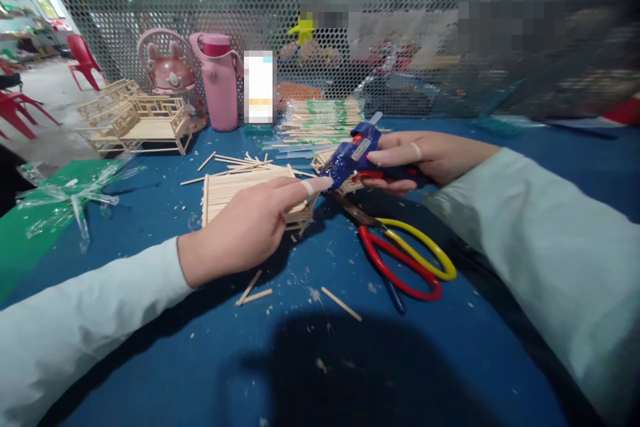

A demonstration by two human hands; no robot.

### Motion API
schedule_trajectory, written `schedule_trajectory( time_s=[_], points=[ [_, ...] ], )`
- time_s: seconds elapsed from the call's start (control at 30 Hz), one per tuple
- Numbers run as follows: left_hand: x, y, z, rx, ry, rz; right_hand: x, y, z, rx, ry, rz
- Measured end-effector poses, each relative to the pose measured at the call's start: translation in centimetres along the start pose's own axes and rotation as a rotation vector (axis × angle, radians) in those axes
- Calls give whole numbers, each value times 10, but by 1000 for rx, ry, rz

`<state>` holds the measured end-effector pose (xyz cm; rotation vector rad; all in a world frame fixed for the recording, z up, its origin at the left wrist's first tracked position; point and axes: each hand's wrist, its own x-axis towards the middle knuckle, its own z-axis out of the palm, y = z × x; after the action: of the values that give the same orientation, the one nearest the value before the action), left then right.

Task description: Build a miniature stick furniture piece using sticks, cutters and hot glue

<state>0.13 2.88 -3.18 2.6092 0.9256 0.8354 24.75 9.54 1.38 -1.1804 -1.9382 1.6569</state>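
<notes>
My right hand (410,159) is wrapped round the handle of a blue glue gun (350,155), whose nozzle points down to the left. My left hand (250,223) reaches over a small slatted stick structure (227,193), its index finger stretched out to the gun's nozzle end. The other fingers curl below; whether they hold anything is hidden. Another small stick piece (323,159) is partly hidden behind the gun. Scissors (400,253) with one red and one yellow handle lie just below the gun.
Finished-looking stick furniture (150,123) stands at the back left, beside a pink bottle (220,87). Bundled sticks (320,117) lie by the perforated metal screen (200,7). Loose sticks (341,303) and scraps are scattered on the blue table (175,360). Plastic strips (77,197) lie left.
</notes>
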Motion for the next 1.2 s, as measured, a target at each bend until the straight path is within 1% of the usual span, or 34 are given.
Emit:
schedule_trajectory(
  time_s=[0.2, 0.33, 0.4, 0.43, 0.53, 0.63, 0.7, 0.8, 0.87, 0.93, 0.97, 1.03, 1.07, 1.13, 1.17, 1.2],
  points=[
    [0, 0, 0, -2, 0, -3, -3, 1, 1, 33, 11, -1],
    [0, 1, 0, -7, -3, -11, -10, 1, 1, -11, 11, -3],
    [0, 1, 0, -10, -1, -11, -18, 1, 4, -58, 38, 0],
    [0, 0, 0, -12, 0, -11, -23, 0, 6, -92, 71, -3],
    [0, -1, 2, -21, 6, -10, -44, -3, 17, -217, 221, -37],
    [0, -3, 3, -25, 15, 2, -66, -2, 35, -346, 335, -94],
    [-1, -4, 3, -27, 19, 14, -80, 2, 49, -432, 422, -141],
    [-2, -6, 4, -32, 22, 5, -95, 14, 62, -450, 580, -187],
    [-3, -6, 5, -46, 29, -20, -101, 22, 62, -442, 667, -168],
    [-3, -5, 4, -67, 38, -38, -99, 26, 56, -508, 779, -139],
    [-3, -4, 2, -73, 41, -47, -96, 27, 52, -581, 843, -119],
    [-2, 0, -1, -63, 46, -73, -82, 28, 43, -799, 1008, -58],
    [-1, 1, -4, -44, 50, -92, -72, 28, 39, -926, 1039, 1],
    [-1, 5, -10, 12, 58, -134, -50, 31, 30, -1182, 1026, 140],
    [-1, 6, -13, 47, 62, -144, -40, 34, 26, -1295, 975, 157],
    [-3, 6, -16, 83, 60, -148, -30, 37, 21, -1388, 894, 128]
  ],
)
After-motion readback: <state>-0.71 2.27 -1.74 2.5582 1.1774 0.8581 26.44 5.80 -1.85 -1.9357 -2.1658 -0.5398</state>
